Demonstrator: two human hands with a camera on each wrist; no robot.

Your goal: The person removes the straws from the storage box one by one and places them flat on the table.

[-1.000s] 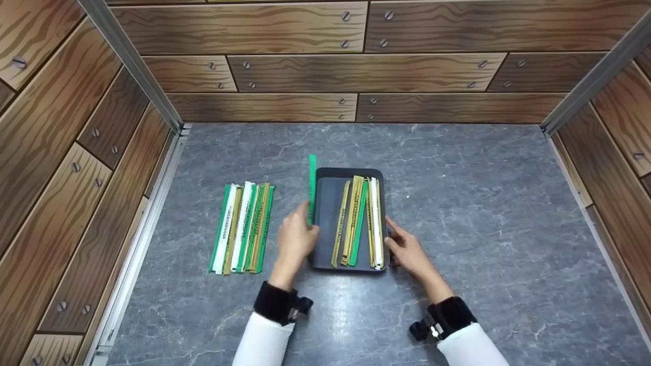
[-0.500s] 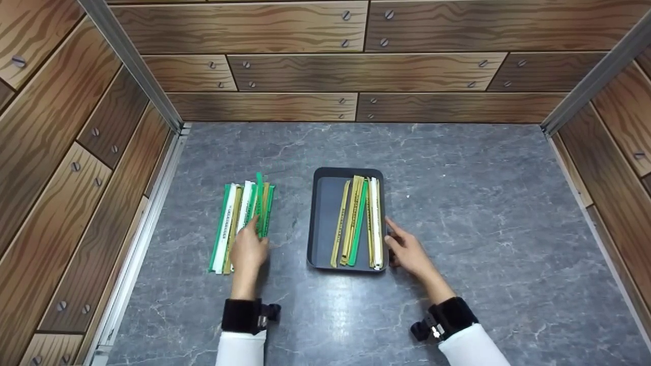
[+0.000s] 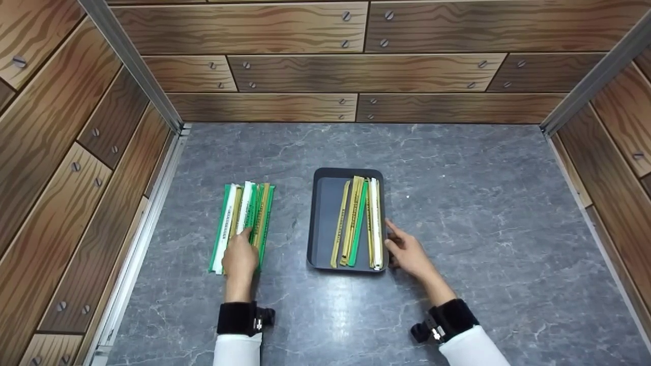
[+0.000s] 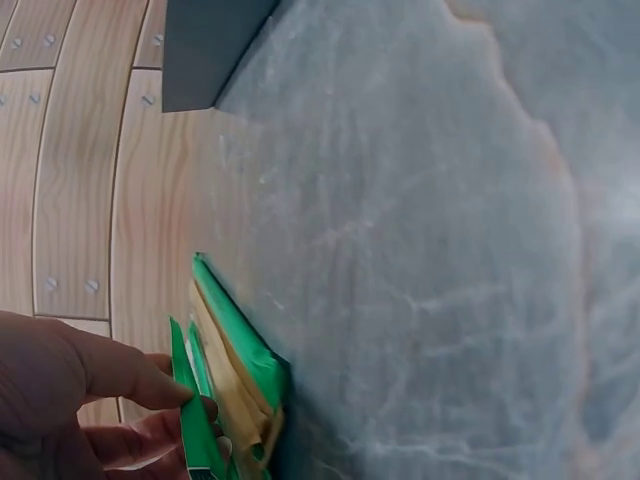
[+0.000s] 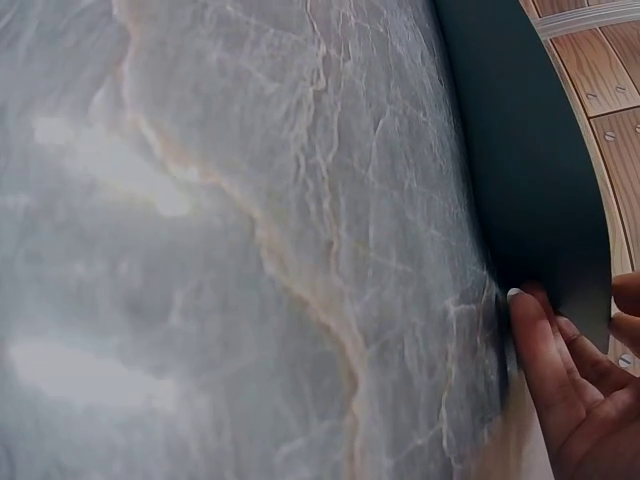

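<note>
In the head view, a tabletop (image 3: 488, 203) filled the lower frame, with a back wall (image 3: 325, 73) behind it across the top and a left wall (image 3: 76, 152) and right wall (image 3: 605, 147) along either edge. A tray (image 3: 324, 223) sat on the tabletop near the middle, more packets (image 3: 359, 223) lying lengthwise inside, mostly in its right half. Well apart to its left, a row of packets (image 3: 247, 211) lay side by side on the tabletop, each running from top to bottom of the frame. The left hand (image 3: 240, 260) was over the row's lower part; the right hand (image 3: 409, 252) was against the tray's right side.
</note>
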